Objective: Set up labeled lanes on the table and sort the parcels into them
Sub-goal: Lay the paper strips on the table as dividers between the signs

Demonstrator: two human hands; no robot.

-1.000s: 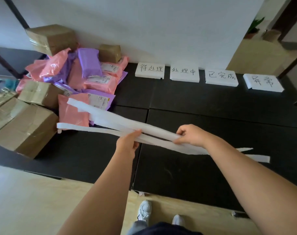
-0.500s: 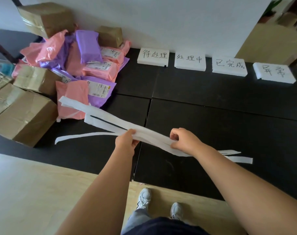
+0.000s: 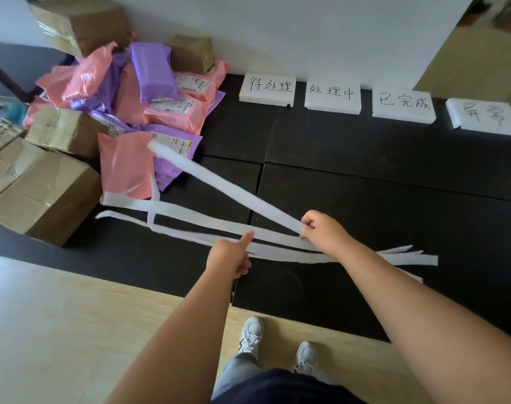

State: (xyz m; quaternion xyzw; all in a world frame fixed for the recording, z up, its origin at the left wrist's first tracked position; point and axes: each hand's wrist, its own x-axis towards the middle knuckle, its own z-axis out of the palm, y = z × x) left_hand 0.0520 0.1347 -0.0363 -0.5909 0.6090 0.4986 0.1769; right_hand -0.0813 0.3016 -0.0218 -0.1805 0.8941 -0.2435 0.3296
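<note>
White strips (image 3: pixel 423 260) are laid flat near the near edge of the black table (image 3: pixel 365 170), long axes running left to right. A stretch is hidden under the right forearm, and their count is hard to make out. One raised strip (image 3: pixel 219 182) is pinched by the right hand (image 3: pixel 321 231) and points toward the far left corner, over the parcels (image 3: pixel 149 91). One digit of the left hand (image 3: pixel 228 258) is stretched over the flat strips; whether anything is gripped cannot be told. Four label cards (image 3: pixel 333 96) are set along the far edge, the rightmost blurred.
</note>
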